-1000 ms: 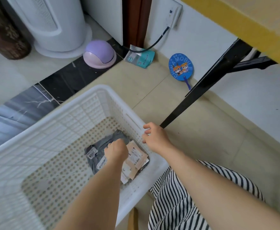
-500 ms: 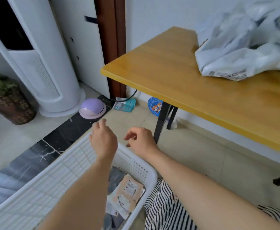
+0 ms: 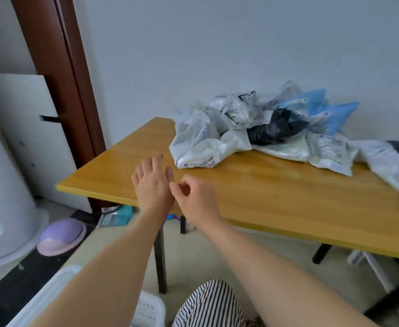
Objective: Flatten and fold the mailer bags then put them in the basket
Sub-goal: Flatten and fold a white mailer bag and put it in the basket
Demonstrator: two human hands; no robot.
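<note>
Hands empty: my left hand (image 3: pixel 152 182) spread flat, right hand (image 3: pixel 195 197) loosely curled, both over the yellow wooden table's (image 3: pixel 276 197) near-left edge, aimed at the crumpled white-and-blue plastic mailer bags (image 3: pixel 259 135) heaped along its far edge; white plastic lattice basket (image 3: pixel 147 310) waits below.

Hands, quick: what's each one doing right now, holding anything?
Left hand: open, fingers stretched out, holding nothing.
Right hand: open, fingers loosely curled, holding nothing.

text: none legible | white mailer bag (image 3: pixel 195 149), near left of pile on worktop (image 3: pixel 264 192): printed label, characters blurred
</note>
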